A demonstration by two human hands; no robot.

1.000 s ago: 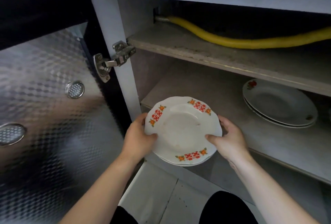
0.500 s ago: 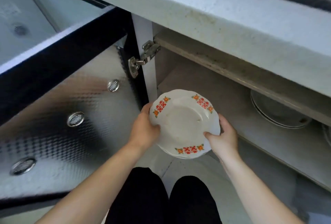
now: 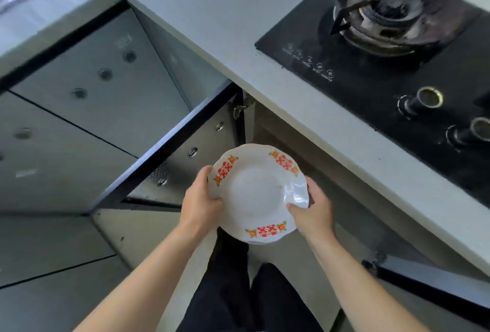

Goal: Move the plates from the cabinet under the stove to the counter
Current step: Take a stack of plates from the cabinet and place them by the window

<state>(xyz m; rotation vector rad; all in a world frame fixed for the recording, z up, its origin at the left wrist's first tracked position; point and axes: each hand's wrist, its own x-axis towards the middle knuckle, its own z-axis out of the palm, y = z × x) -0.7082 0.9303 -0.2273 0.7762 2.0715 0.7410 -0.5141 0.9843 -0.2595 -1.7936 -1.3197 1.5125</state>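
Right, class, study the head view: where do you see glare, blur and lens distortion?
Head view, glare: a bright patch whitens the rim of the plates by the right hand. Head view, blur: the cabinet door smears, while the left hand is crisp. Head view, distortion: the wide lens skews the counter.

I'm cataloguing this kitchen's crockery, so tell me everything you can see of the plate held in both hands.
The plate is white and glossy, ceramic by its look, with a wavy rim and a shallow, empty well. Three red double-character motifs with orange flowers mark the rim. It is held face up, nearly level, off any surface, in front of the counter. The left hand grips its left rim, the right hand its right rim, thumbs on top.
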